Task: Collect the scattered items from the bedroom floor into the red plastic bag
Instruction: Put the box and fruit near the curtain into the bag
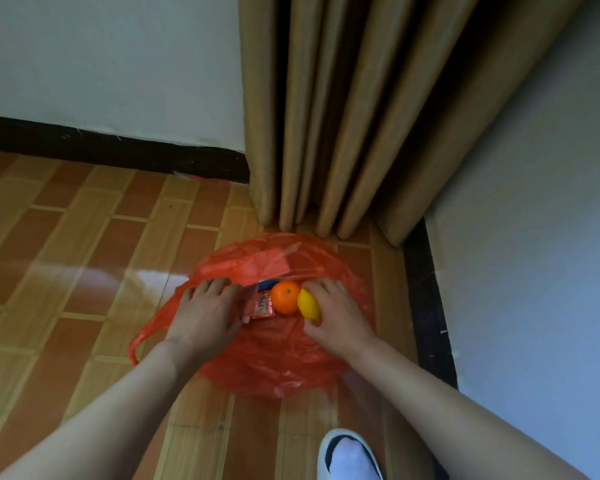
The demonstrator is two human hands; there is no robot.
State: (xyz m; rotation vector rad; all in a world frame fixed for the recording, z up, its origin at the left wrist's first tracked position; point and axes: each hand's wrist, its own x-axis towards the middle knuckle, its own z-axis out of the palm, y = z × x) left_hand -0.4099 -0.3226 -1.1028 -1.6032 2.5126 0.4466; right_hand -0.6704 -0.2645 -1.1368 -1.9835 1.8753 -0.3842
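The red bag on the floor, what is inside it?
At the mouth of the red bag lie an orange, a lemon held by the right hand, and a snack packet. Deeper contents are hidden.

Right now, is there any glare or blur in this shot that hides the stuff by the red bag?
Head view: a bright glare patch on the floor tiles left of the red bag; wide-angle bending tilts the curtain; overall soft, yet the orange and lemon stay readable.
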